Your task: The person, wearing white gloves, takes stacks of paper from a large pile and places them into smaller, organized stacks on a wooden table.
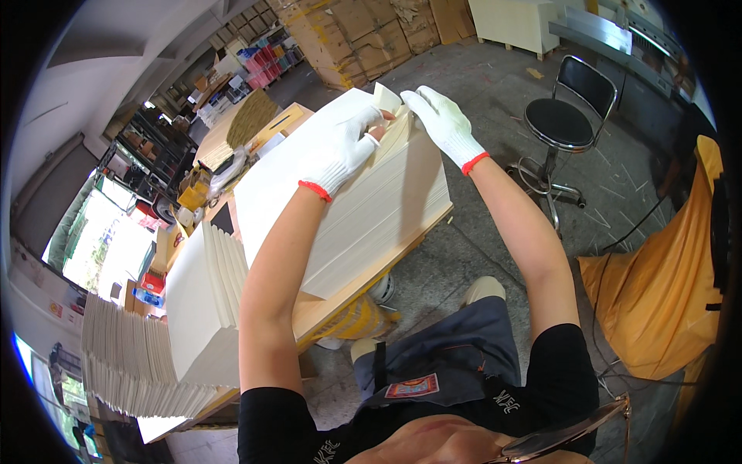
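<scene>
A tall stack of large cream-white paper sheets (371, 209) stands on a wooden table in front of me. Both my hands wear white knit gloves with red cuffs and are at the stack's far right corner. My left hand (344, 147), thumb and fingertip bare, lies on the top and closes on the edges of the upper sheets. Across from it, my right hand (444, 124) bends over the corner, fingers together on the same sheets; its thumb is hidden. Between the hands the sheet edges bow and fan, and one corner flap (386, 98) curls up.
More paper stacks (127, 348) sit at the table's near left, with a yellow box (193, 189) and small items beyond. A black stool (563, 122) stands on the right, near an orange cloth cover (657, 286). Cardboard boxes (363, 35) are piled behind.
</scene>
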Tool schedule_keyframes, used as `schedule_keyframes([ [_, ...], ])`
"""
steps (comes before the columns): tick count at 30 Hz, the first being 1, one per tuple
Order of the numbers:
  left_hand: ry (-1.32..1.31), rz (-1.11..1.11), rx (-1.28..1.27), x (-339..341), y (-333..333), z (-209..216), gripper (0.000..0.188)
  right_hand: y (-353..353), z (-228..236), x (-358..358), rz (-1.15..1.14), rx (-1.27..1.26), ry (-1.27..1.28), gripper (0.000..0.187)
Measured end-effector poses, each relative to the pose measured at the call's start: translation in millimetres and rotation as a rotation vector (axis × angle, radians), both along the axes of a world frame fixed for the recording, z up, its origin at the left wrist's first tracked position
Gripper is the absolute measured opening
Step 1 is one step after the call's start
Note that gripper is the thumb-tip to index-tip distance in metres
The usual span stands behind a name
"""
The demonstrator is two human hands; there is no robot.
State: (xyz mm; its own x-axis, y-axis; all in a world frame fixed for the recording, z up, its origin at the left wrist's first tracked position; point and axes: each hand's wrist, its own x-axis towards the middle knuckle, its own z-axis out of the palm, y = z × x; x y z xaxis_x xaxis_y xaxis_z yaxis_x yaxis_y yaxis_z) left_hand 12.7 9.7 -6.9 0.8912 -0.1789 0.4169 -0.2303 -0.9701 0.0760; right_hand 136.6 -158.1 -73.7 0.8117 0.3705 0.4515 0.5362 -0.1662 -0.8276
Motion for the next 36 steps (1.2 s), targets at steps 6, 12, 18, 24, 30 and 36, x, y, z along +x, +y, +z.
schedule_keyframes([
  [6, 0.124, 0.149, -0.153, -9.2, -19.5, 7.2, 0.038, 5.7, -11.0, 4.8, 0.0, 0.067, 0.008, 0.048],
  [12, 0.096, 0.12, -0.122, -6.7, -11.9, 3.7, 0.039, 5.7, -11.6, 3.0, 0.0, 0.098, -0.007, 0.046],
  [18, 0.056, 0.055, -0.037, -8.4, -12.1, 7.6, 0.037, 6.8, -14.7, 6.8, -0.001, 0.111, -0.003, 0.053],
  [24, 0.051, 0.056, -0.065, -0.3, -0.1, -1.2, 0.036, 3.8, -3.2, -1.3, -0.061, -0.004, -0.037, 0.054],
  [30, 0.107, 0.132, -0.098, -11.4, -18.9, 5.7, 0.038, 4.9, -11.7, 3.9, -0.051, 0.041, -0.036, 0.051],
  [36, 0.107, 0.141, -0.08, -11.5, -17.0, 8.4, 0.036, 3.5, -7.3, -0.4, -0.034, 0.04, -0.017, 0.051],
])
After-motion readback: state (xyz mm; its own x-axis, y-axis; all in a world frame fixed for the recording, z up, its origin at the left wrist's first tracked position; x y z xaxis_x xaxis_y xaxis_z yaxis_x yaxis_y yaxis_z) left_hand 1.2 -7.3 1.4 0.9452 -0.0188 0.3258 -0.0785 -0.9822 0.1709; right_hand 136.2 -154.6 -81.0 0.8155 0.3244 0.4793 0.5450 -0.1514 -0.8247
